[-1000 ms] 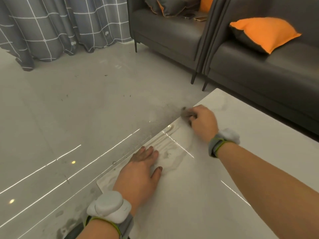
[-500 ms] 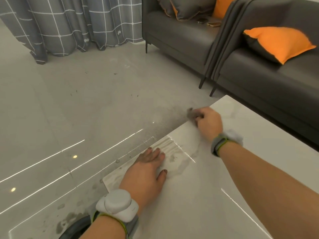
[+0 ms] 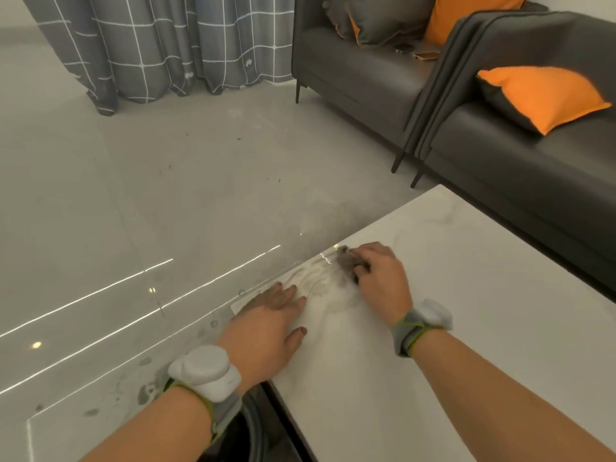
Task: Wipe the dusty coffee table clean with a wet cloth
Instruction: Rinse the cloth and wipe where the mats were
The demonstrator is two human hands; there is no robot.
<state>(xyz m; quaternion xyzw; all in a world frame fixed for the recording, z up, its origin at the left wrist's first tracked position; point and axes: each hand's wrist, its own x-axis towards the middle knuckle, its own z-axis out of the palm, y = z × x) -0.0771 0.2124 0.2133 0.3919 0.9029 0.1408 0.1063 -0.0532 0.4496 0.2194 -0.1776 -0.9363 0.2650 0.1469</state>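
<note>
A white marble-look coffee table (image 3: 466,311) fills the lower right of the head view. My right hand (image 3: 380,278) presses a small grey wet cloth (image 3: 345,260) onto the tabletop near its left edge; only a bunched bit of cloth shows past my fingers. Wet streaks spread on the surface just left of the cloth. My left hand (image 3: 266,325) lies flat, fingers spread, on the table's near left corner, holding nothing. Both wrists carry white bands.
A dark grey sofa (image 3: 533,168) with an orange cushion (image 3: 540,95) stands right behind the table. A second sofa (image 3: 353,68) and a checked grey curtain (image 3: 166,45) are farther back. Glossy grey floor (image 3: 150,195) with specks lies to the left. A dark round container (image 3: 246,435) sits below the table corner.
My right hand has dragged the cloth back along the left edge toward my left hand, leaving wet streaks. The left hand has stayed flat on the corner. The camera has shifted.
</note>
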